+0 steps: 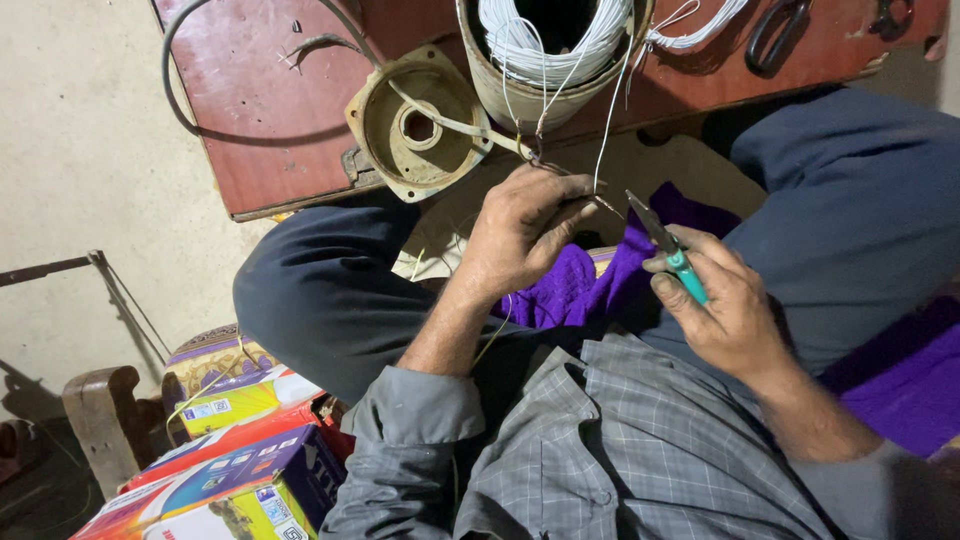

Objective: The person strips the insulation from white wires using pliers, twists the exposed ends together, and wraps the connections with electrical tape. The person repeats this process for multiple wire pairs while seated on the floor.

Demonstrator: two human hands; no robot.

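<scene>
My left hand [520, 230] pinches thin wires [603, 130] that run up to a round motor stator [545, 60] wound with white wire on the low red table [270, 110]. My right hand [722, 305] grips small pliers with a teal handle [672, 250], their jaws pointing at the wire ends by my left fingers. A purple cloth [580, 285] lies across my lap under both hands.
A round metal end cover [415, 125] lies on the table beside the stator. A grey cable [175, 80] loops at the table's left. Black scissors [775, 35] rest at the top right. Colourful cardboard boxes [240, 460] are stacked on the floor at the lower left.
</scene>
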